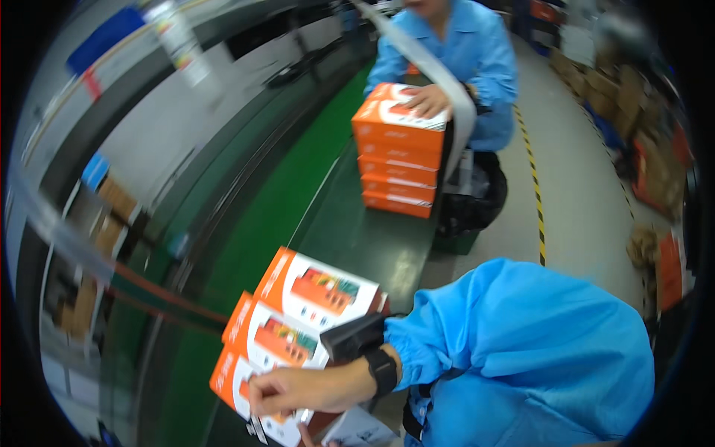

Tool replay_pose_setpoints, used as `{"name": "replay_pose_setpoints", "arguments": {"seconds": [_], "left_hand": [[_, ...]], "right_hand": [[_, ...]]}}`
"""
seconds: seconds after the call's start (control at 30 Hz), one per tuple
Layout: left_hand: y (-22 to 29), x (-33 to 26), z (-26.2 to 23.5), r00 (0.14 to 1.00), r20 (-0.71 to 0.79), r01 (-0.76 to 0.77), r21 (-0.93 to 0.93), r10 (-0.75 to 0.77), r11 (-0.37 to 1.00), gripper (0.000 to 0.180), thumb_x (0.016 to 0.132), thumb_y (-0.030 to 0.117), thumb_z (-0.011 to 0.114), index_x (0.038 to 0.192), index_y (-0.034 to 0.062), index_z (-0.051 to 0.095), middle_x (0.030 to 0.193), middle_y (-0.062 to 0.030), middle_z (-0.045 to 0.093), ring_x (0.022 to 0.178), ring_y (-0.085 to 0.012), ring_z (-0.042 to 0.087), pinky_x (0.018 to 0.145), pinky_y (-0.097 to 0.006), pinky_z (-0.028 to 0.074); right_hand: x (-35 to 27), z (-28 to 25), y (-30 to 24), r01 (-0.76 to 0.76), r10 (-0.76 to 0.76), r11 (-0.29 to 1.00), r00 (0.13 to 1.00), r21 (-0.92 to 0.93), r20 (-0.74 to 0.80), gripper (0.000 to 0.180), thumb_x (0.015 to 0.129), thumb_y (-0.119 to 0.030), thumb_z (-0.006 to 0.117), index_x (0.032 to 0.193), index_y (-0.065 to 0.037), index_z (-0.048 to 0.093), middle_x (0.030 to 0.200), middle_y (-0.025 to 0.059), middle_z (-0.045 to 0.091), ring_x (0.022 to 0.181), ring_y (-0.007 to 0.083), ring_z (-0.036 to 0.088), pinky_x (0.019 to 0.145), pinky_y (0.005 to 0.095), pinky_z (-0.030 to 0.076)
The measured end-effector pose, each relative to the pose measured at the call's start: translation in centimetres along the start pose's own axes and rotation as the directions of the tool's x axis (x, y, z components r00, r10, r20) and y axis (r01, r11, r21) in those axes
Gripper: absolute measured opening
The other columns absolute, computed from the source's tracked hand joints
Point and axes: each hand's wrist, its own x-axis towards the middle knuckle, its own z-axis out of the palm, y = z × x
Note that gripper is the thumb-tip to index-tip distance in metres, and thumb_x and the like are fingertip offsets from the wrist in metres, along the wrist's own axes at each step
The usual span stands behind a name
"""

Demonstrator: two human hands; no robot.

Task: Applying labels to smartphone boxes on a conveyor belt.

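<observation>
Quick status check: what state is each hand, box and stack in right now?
Right hand: resting on the nearest box, fingers curled over its edge.
Left hand: out of view.
Three orange-and-white boxes: sealed, fanned, overlapping.
Stack of orange boxes: upright, a co-worker's hand on top.

Right hand (pixel 287 390) reaching leftward, fingers curled, blue-sleeved forearm bent across body

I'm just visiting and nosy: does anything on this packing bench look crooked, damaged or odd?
Slightly. The three orange-and-white boxes under the person's hand are fanned out like steps, not squared up, unlike the neat stack of orange boxes that a co-worker steadies farther along the green bench. Nothing looks damaged or spilled.
</observation>
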Motion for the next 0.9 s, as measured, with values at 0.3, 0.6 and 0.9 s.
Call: {"name": "replay_pose_setpoints", "arguments": {"seconds": [0.3,0.6,0.9], "left_hand": [[-0.2,-0.2,1.8,0.987,-0.146,0.077,0.010,-0.074,0.997,0.050,0.085,0.035,0.042,0.110,-0.0085,0.045,0.109,-0.0222,0.049,0.101,-0.0299,0.047,0.091,-0.035,0.032],[-0.6,0.4,2.6,0.979,-0.161,0.128,-0.006,-0.127,0.992,0.050,0.085,0.035,0.042,0.110,-0.0084,0.045,0.110,-0.0221,0.049,0.102,-0.0297,0.047,0.091,-0.036,0.032],[-0.8,0.6,2.9,0.972,-0.179,0.150,-0.021,-0.151,0.989,0.050,0.085,0.035,0.042,0.111,-0.0083,0.045,0.110,-0.0220,0.048,0.102,-0.0295,0.046,0.091,-0.036,0.032]], "right_hand": [[-7.2,-5.5,-2.9,0.094,-0.082,0.994,0.974,0.048,-0.212,0.014,0.081,-0.024,0.052,0.075,-0.012,0.046,0.074,-0.0046,0.044,0.071,0.0033,0.037,0.062,0.0231,0.032],[-8.7,-7.8,-3.5,0.119,-0.087,0.988,0.958,0.102,-0.274,0.012,0.080,-0.022,0.053,0.077,-0.011,0.047,0.073,-0.0044,0.043,0.068,0.0040,0.035,0.059,0.0208,0.031],[-8.3,-7.5,-3.9,0.073,-0.043,0.989,0.972,0.125,-0.231,0.011,0.080,-0.022,0.053,0.077,-0.013,0.048,0.075,-0.0050,0.045,0.070,0.0035,0.037,0.062,0.0211,0.032]]}}
